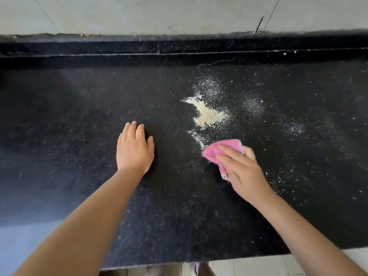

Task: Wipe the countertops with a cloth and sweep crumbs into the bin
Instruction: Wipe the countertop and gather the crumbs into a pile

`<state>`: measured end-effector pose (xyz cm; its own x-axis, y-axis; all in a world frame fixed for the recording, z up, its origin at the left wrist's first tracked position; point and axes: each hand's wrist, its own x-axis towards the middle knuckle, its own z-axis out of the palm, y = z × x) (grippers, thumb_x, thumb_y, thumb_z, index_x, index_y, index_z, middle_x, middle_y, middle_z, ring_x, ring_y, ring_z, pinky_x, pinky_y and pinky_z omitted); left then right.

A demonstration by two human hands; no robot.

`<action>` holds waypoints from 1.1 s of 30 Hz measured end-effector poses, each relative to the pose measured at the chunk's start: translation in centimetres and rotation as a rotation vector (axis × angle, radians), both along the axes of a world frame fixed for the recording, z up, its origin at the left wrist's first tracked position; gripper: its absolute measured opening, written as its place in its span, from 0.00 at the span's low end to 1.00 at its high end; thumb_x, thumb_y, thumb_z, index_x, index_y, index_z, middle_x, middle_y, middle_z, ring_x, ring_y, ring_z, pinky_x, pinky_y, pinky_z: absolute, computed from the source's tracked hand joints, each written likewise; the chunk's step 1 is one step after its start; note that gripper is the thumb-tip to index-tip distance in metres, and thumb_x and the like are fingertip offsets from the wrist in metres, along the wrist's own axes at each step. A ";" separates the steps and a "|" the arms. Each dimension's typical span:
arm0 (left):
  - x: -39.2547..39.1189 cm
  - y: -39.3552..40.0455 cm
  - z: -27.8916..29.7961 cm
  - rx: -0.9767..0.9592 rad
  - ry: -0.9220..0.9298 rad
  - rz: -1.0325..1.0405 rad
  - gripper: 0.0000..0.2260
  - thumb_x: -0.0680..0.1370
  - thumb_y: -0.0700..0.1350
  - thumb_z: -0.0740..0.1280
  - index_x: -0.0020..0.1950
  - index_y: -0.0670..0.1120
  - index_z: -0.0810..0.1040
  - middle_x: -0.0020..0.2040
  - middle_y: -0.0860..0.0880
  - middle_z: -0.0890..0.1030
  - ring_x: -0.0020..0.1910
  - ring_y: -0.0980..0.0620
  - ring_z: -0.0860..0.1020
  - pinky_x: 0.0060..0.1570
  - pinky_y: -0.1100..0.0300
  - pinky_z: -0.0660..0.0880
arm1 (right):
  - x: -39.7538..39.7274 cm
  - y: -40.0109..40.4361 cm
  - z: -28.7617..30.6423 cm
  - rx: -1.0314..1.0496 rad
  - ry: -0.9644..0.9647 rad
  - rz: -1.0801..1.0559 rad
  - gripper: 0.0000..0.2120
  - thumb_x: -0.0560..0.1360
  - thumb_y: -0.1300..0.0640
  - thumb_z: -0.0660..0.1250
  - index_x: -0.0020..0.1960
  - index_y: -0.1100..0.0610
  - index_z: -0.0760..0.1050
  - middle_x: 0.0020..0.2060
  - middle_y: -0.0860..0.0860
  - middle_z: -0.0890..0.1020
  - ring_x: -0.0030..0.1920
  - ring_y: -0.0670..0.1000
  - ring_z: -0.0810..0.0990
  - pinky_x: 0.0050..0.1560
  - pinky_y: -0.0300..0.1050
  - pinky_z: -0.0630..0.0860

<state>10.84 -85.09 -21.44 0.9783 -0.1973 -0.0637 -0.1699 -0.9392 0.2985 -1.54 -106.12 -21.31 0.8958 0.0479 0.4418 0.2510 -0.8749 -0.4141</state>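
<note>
A black stone countertop (79,116) fills the view. A pale yellow heap of crumbs (208,114) lies right of centre, with white powdery specks (253,104) scattered around it and off to the right. My right hand (241,172) presses a folded pink cloth (216,149) flat onto the counter just below the heap, fingers straight over it; a thin trail of crumbs runs to the cloth's edge. My left hand (134,148) rests flat on the counter to the left of the crumbs, fingers straight, holding nothing. No bin is in view.
A low black ledge (179,46) runs along the back of the counter under a pale wall (139,14). The counter's front edge (199,262) is near me, with light floor tiles (258,265) below it.
</note>
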 end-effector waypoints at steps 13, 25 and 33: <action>0.2 -0.3 -1.0 0.052 -0.003 0.028 0.23 0.80 0.49 0.55 0.72 0.39 0.59 0.74 0.43 0.56 0.74 0.47 0.50 0.71 0.55 0.44 | 3.1 1.3 -2.0 -0.126 0.226 -0.033 0.19 0.69 0.63 0.53 0.54 0.58 0.77 0.55 0.53 0.80 0.54 0.58 0.72 0.56 0.47 0.63; 0.5 -0.2 -0.9 0.019 -0.021 0.042 0.22 0.79 0.48 0.58 0.70 0.38 0.63 0.73 0.42 0.60 0.74 0.45 0.53 0.71 0.54 0.47 | 5.3 6.6 -2.3 -0.131 0.217 0.099 0.15 0.67 0.65 0.65 0.53 0.60 0.77 0.56 0.54 0.79 0.54 0.63 0.73 0.49 0.55 0.77; 0.6 -0.1 -1.0 0.004 -0.023 0.048 0.22 0.79 0.48 0.58 0.69 0.38 0.64 0.73 0.42 0.61 0.73 0.45 0.54 0.70 0.54 0.47 | 7.1 3.1 0.0 0.012 0.065 -0.106 0.17 0.71 0.62 0.54 0.52 0.63 0.79 0.52 0.56 0.81 0.51 0.57 0.75 0.52 0.41 0.64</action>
